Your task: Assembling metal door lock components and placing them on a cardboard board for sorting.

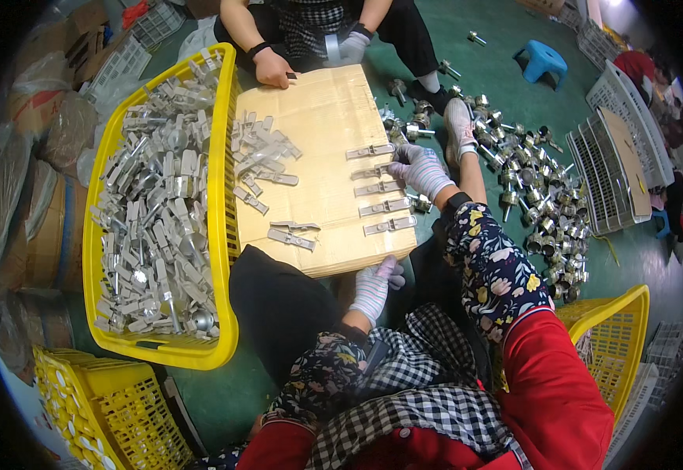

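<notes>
A thick stack of flat cardboard [318, 235] lies before me. A column of slim metal latch clips [379, 188] runs along its right side. My right hand [424, 171], in a striped glove, pinches the end of one metal clip [369, 171], second from the top of that column. My left hand [370, 293], also gloved, is at the near edge of the cardboard, fingers stretched out with nothing visible in them. More clips [259, 149] lie in a loose heap on the board's left side, with a pair [292, 236] nearer me.
A yellow basket [228, 235] full of metal clips stands left of the cardboard. Round metal fittings [541, 196] cover the green floor at right. Yellow baskets [134, 407] [623, 345] flank me. Opposite, a person's bare hand [273, 69] and gloved hand [352, 47] are near the board.
</notes>
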`<state>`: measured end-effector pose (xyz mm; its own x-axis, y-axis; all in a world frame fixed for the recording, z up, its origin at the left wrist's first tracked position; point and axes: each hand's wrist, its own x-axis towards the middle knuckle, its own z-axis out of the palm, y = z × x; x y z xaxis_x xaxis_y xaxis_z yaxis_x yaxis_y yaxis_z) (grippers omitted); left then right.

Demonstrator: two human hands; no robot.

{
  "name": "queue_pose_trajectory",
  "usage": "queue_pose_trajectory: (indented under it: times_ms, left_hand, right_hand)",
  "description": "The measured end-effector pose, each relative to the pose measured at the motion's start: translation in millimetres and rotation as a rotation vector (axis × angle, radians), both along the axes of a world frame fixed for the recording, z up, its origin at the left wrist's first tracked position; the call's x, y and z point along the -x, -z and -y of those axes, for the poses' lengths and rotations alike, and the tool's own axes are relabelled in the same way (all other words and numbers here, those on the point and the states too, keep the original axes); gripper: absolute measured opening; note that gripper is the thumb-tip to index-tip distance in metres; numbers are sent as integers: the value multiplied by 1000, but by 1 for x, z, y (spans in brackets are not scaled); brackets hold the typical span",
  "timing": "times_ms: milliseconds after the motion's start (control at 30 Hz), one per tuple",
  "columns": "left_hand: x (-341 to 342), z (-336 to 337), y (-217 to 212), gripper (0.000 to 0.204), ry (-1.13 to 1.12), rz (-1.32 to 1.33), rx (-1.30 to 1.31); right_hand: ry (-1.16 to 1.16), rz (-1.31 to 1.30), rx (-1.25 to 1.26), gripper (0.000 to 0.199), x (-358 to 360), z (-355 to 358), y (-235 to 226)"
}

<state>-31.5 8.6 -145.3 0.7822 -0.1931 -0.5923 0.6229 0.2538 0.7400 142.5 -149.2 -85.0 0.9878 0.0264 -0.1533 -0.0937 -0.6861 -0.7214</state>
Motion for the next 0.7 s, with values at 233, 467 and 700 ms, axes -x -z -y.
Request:
queue_pose_trajectory:
  times_ms: [233,467,700]
  left_hand:
    - [0,1,1,38,4,-2,-8]
    - [2,0,3,38,-9,13,-12]
    - [1,3,2,37,-11,20,-18]
  right_hand:
    - [81,-37,-340,27,-16,12,27]
    - [83,99,-397,22,-13,1,9]
    - [127,-106,-419,29,-18,17,30]
